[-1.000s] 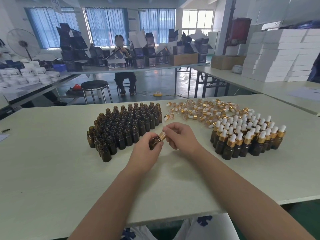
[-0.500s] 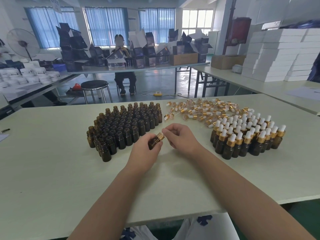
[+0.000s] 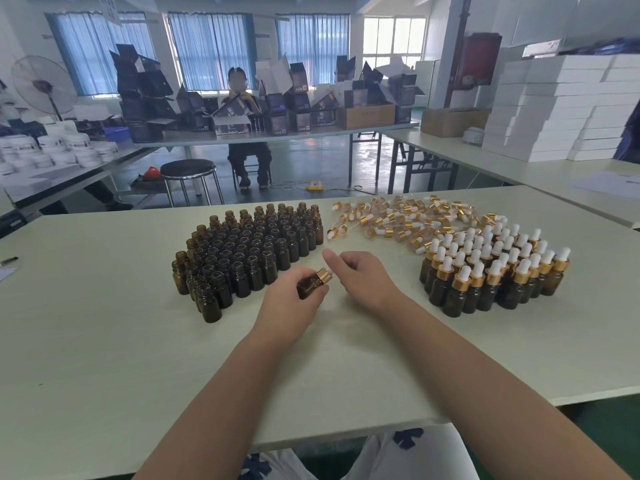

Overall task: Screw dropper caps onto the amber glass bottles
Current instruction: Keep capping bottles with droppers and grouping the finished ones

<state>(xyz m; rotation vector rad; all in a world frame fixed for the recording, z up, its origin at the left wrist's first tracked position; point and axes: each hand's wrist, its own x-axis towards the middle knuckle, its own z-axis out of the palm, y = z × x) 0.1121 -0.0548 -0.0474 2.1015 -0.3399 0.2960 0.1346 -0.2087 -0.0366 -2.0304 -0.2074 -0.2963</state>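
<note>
Our left hand point(image 3: 291, 306) grips the amber bottle point(image 3: 307, 286) over the counter point(image 3: 104, 341) centre, its gold dropper cap point(image 3: 325, 274) tilted toward 1 o'clock. Our right hand point(image 3: 363, 277) sits just beside the cap at 3 o'clock, fingers loosely curled, holding nothing. Uncapped bottles point(image 3: 249, 258) stand at 10 o'clock of the hands, loose caps point(image 3: 398, 216) lie at 1 o'clock, capped bottles point(image 3: 491, 271) at 2 o'clock

Head-worn view, forward and down; table point(image 3: 104, 341) close below
</note>
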